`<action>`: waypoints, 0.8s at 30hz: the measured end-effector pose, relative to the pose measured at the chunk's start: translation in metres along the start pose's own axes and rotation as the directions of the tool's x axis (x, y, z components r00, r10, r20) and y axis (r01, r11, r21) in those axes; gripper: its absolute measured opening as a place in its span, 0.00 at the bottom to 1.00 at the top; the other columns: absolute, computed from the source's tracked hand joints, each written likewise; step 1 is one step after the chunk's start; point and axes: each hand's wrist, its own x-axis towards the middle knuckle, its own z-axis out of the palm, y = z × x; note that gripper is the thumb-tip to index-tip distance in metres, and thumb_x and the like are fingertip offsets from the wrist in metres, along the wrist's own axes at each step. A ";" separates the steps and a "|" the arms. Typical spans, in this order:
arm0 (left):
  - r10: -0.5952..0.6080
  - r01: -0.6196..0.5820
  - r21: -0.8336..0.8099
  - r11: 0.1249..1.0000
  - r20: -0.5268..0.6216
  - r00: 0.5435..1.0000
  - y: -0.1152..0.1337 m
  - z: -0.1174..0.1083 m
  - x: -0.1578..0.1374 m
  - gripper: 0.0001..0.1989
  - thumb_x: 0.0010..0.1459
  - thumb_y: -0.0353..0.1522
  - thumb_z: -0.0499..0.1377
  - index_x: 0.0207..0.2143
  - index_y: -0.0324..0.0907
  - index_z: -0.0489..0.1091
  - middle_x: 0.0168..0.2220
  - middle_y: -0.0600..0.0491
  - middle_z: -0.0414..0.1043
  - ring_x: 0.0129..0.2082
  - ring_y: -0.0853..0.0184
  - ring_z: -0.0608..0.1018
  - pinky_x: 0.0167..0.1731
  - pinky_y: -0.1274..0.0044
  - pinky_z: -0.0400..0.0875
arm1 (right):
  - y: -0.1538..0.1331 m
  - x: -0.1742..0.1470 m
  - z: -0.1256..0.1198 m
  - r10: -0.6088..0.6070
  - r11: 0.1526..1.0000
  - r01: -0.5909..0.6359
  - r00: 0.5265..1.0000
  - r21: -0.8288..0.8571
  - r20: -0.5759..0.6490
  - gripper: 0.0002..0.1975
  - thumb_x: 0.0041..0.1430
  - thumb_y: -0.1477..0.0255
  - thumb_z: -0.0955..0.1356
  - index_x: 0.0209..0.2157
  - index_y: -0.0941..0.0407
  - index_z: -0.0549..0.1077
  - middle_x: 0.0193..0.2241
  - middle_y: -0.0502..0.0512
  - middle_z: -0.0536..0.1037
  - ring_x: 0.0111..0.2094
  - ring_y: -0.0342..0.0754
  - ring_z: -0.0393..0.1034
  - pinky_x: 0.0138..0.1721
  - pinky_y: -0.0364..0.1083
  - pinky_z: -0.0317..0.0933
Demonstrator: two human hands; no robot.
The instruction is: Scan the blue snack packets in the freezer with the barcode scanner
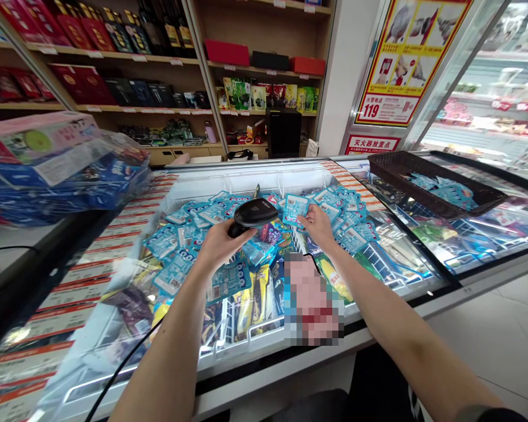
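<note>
My left hand (222, 241) is wrapped round a black barcode scanner (256, 212), whose head points right; its cable (127, 366) trails down to the lower left. Between thumb and fingers, my right hand (319, 225) pinches a small light-blue packet (295, 208) with a barcode on the side facing me. The scanner head and that packet are a short gap apart. Many similar blue packets (176, 272) lie in loose heaps around both hands on the freezer's glass top (193, 186). A phone-like object (312, 299), blurred out, rests near the front edge.
Wrapped frozen goods (259, 293) show through the glass. A dark brown basket (479, 205) with some blue packets stands at the right. Boxes in plastic (66, 170) are stacked at the left. Price labels (53, 328) line the freezer's left side. Stocked shelves (154, 61) stand behind.
</note>
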 end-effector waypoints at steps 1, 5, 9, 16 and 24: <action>0.001 -0.002 -0.013 1.000 -0.013 1.000 0.000 0.000 0.000 0.24 0.50 0.52 0.61 0.32 0.39 0.71 0.17 0.55 0.68 0.17 0.68 0.69 0.17 0.78 0.59 | 0.000 0.000 0.000 -0.002 1.000 0.002 1.000 0.013 -0.015 0.13 0.56 0.63 0.69 0.40 0.54 0.66 0.26 0.50 0.74 0.29 0.51 0.72 0.36 0.51 0.69; -0.005 -0.001 -0.064 0.998 -0.085 0.996 -0.002 -0.002 0.001 0.24 0.48 0.52 0.62 0.32 0.40 0.71 0.18 0.54 0.69 0.18 0.67 0.71 0.18 0.78 0.60 | 0.003 0.001 -0.004 0.030 0.992 -0.023 0.998 0.122 -0.056 0.22 0.57 0.62 0.67 0.51 0.56 0.64 0.29 0.53 0.75 0.30 0.53 0.74 0.33 0.52 0.71; -0.049 0.039 -0.074 0.996 -0.141 0.989 -0.006 -0.004 0.003 0.24 0.47 0.51 0.62 0.33 0.39 0.72 0.17 0.55 0.69 0.16 0.68 0.70 0.17 0.78 0.59 | 0.008 0.007 -0.016 0.075 0.990 -0.059 0.990 0.132 -0.118 0.27 0.59 0.60 0.65 0.56 0.57 0.60 0.31 0.55 0.76 0.28 0.55 0.76 0.33 0.53 0.70; -0.048 0.041 -0.035 0.999 -0.210 0.977 -0.014 -0.006 0.005 0.23 0.48 0.51 0.62 0.32 0.40 0.72 0.16 0.55 0.68 0.17 0.67 0.70 0.17 0.78 0.58 | 0.022 0.017 -0.048 0.089 0.985 -0.129 0.945 -0.111 -0.315 0.26 0.62 0.62 0.61 0.57 0.63 0.61 0.31 0.59 0.77 0.35 0.58 0.74 0.42 0.56 0.66; -0.085 0.079 -0.033 0.996 -0.247 0.965 -0.009 -0.011 0.002 0.22 0.48 0.50 0.62 0.34 0.40 0.74 0.19 0.56 0.69 0.17 0.68 0.70 0.18 0.78 0.58 | 0.026 0.014 -0.056 0.035 0.863 -0.228 0.918 -0.451 -0.396 0.33 0.60 0.56 0.65 0.59 0.65 0.61 0.52 0.75 0.69 0.56 0.67 0.60 0.53 0.63 0.55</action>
